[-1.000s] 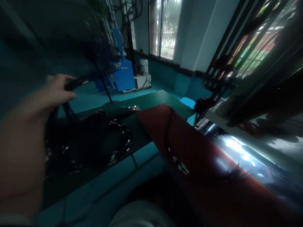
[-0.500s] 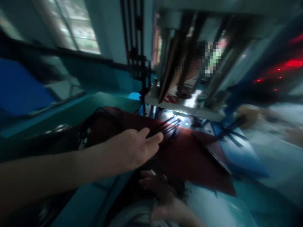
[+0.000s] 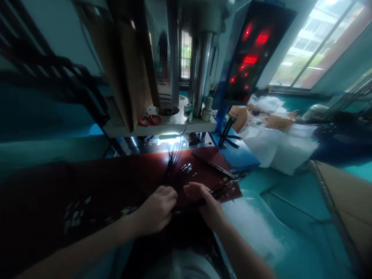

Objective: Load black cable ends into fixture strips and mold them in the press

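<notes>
My left hand (image 3: 159,207) is closed, fingers curled together, at the front edge of the reddish-brown work surface (image 3: 145,166). What it pinches, if anything, is hidden. Beside it on the right, my right hand (image 3: 210,207) curls around a bundle of black cables (image 3: 222,190) whose tips have small metal ends. Ahead of both hands, more thin black cables (image 3: 171,164) run from the lit gap of the press toward me. A few shiny connectors (image 3: 186,168) lie beside these cables. Blur hides the fine detail.
A white press plate (image 3: 159,126) carries red-handled scissors (image 3: 150,120). A control box (image 3: 250,54) glows with red digits on the right. A dark flat bar (image 3: 213,164) lies on the surface, with more connectors (image 3: 77,213) at left. White bags and a cardboard box (image 3: 345,193) stand right.
The view has swung right. My left hand has drawn back from the cables near the press toward the front edge. My right hand has come up beside it with the cable bundle.
</notes>
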Demonstrator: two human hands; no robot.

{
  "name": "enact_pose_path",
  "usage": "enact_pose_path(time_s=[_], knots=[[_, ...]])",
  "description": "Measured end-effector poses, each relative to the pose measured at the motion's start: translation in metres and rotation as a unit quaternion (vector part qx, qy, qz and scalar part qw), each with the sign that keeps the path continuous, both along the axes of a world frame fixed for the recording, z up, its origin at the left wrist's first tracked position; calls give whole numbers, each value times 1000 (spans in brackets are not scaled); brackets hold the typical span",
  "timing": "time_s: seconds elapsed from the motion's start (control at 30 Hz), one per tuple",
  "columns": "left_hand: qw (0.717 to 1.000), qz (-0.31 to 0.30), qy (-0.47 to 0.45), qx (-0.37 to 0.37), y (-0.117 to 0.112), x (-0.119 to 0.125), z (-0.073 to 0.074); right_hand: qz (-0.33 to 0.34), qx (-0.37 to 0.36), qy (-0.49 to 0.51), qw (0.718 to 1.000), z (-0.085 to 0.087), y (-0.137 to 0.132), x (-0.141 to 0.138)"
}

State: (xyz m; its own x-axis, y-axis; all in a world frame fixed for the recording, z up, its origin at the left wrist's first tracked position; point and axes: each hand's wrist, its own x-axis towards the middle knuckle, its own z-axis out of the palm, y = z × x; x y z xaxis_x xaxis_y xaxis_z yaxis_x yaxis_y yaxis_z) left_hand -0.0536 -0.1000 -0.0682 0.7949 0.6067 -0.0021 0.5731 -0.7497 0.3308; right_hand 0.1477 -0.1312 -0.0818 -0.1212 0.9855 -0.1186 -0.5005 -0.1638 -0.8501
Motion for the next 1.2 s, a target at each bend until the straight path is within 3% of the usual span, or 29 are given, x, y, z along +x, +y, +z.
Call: enact_pose_path(time_s=[0.1, 0.2, 0.3, 0.37, 0.43, 0.53, 0.63, 0.73, 0.83, 0.97, 1.2], knots=[[975, -5, -56, -216, -4, 12, 16, 84, 64, -59, 993, 3, 3, -6], [889, 42, -130, -437, 3, 24, 26, 139, 83, -92, 982, 5, 5, -20], [827, 94, -167, -529, 13, 35, 22, 140, 27, -9, 990, -1, 9, -28], [822, 103, -163, -535, 18, 38, 18, 102, 22, 72, 992, -4, 13, -22], [823, 114, -165, -532, 20, 39, 15, 23, 42, 128, 991, -4, 19, -6], [819, 136, -167, -533, 25, 42, 15, -102, 90, 106, 985, 3, 31, 25], [820, 128, -166, -533, 29, 54, 17, -93, 118, -11, 989, 13, 40, 44], [828, 116, -179, -519, 36, 70, 20, -57, 128, -112, 984, 19, 44, 45], [827, 105, -188, -519, 44, 83, 23, -65, 110, -124, 984, 21, 46, 43], [806, 100, -207, -545, 53, 88, 24, -78, 23, -36, 996, 17, 49, 56], [824, 111, -164, -530, 55, 89, 21, -139, -2, -258, 956, 8, 42, 79]])
